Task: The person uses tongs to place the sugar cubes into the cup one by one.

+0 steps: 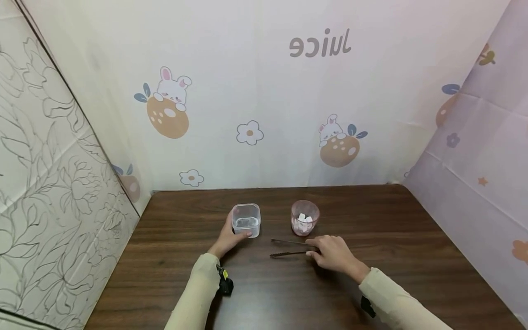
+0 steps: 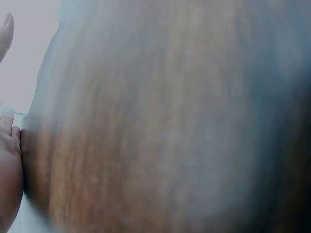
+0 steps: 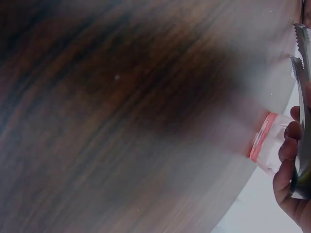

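My left hand [image 1: 229, 236] grips a clear, square plastic container [image 1: 246, 221] by its left and near sides, thumb along the front. Nothing shows inside the container. In my right hand [image 1: 333, 253] is a pair of metal tongs [image 1: 288, 253], its serrated tips apart and pointing left over the table. Just beyond the tongs stands a pinkish clear cup [image 1: 305, 215] with several white cubes [image 1: 303, 222] in it. In the right wrist view the fingers [image 3: 287, 150] wrap the tongs [image 3: 302, 97]. The left wrist view catches only part of the left hand [image 2: 8, 170].
A dark wood-grain table [image 1: 264, 293] spans the area under both arms. Behind it hangs a pale curtain [image 1: 255, 91] printed with rabbits and flowers. A panel with line-drawn flowers [image 1: 57, 183] borders the left side, and another printed curtain [image 1: 478, 174] the right.
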`<state>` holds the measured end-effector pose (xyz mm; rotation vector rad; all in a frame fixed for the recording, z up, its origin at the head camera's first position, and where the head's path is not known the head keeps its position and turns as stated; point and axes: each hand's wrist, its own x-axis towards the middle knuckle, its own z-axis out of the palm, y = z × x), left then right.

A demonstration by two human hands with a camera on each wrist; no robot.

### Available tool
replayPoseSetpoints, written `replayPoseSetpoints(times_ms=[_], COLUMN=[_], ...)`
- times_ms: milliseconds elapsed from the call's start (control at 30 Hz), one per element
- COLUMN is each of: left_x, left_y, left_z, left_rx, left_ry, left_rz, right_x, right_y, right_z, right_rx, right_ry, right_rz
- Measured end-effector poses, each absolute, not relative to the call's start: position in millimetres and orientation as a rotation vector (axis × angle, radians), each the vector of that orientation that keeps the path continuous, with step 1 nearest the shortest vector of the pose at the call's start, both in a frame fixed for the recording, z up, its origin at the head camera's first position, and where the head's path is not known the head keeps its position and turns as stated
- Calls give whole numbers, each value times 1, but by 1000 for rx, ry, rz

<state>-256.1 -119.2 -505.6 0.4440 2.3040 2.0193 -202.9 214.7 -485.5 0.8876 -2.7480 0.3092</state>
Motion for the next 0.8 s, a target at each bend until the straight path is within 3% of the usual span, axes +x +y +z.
replayPoseSetpoints(times_ms=[800], left_x=[-253], left_y=[-118], left_z=[-500], left_rx=[448], left_ry=[2312], left_rz=[2017], right_x=[-196], right_y=[215], right_z=[-499], right_rx=[870], right_ry=[-2777], right_rz=[156])
